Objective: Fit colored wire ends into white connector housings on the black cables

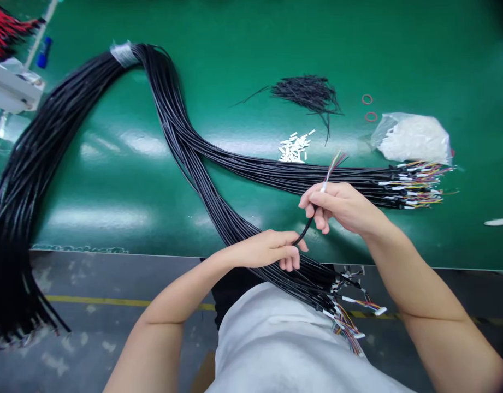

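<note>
My right hand pinches one black cable near its end, where thin coloured wires fan out past a white sleeve. Lower down the same cable, my left hand is closed on it, just above the table's front edge. A thick bundle of black cables loops across the green table. One branch ends in coloured wire tips at the right. Another branch hangs over the edge by my lap, ending in wires and small white connectors.
Small white sleeves lie in a pile mid-table, with a heap of short black pieces behind them. A clear bag of white parts and two red rings sit at the right. Red wires are at the far left.
</note>
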Available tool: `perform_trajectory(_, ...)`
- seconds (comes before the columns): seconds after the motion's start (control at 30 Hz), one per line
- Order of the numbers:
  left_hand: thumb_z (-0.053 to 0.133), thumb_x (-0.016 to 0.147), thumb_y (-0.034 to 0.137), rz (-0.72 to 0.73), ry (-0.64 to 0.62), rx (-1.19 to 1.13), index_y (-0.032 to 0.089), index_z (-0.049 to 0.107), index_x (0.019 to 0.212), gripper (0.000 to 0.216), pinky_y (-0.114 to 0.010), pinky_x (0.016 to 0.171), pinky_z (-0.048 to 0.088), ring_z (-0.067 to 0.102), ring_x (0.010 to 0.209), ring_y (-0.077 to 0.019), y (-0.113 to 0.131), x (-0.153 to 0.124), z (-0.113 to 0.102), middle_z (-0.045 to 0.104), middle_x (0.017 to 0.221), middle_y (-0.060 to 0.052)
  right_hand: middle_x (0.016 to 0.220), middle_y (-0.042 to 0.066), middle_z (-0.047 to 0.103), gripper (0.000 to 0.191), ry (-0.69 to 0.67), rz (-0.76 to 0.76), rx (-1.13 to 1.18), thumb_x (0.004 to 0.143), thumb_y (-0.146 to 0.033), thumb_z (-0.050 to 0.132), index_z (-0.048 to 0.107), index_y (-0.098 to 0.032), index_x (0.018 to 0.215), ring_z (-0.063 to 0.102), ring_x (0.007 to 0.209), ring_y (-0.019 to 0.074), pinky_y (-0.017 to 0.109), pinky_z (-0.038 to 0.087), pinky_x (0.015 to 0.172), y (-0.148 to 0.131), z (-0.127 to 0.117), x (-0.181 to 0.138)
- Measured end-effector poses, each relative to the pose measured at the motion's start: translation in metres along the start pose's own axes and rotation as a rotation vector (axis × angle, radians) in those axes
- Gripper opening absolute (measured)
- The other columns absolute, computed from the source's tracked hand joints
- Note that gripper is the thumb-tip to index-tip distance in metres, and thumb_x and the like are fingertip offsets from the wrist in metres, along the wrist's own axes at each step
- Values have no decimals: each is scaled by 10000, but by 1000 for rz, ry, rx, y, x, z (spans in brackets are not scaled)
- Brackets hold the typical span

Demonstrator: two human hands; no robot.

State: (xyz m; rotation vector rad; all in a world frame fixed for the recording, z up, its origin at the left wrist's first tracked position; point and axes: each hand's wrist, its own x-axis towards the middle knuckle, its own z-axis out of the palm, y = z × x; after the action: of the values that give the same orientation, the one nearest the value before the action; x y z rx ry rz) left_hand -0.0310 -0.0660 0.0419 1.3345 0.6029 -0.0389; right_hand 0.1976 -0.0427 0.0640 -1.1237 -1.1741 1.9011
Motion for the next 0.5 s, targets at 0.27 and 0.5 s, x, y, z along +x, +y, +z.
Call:
perform_trajectory(0.27,699,905,526,315,688,190,171,593,1207,478,-248,821,527,659,928,-136,-3,20,-30,704,1077,-64,582,44,691,495,-68,216,-156,718,-612,875,730,-139,701,650,459,122,185,537,423,20,8,17)
perform_trajectory(0.5,556,1029,453,356,543,602,167,695,1126,332,-254,840,524,699,920,-138,-16,17,-6,756,985,-49,725,31,698,391,360,-167,8,753,-557,886,770,-193,837,569,473,59,177,408,401,2,-37,-16)
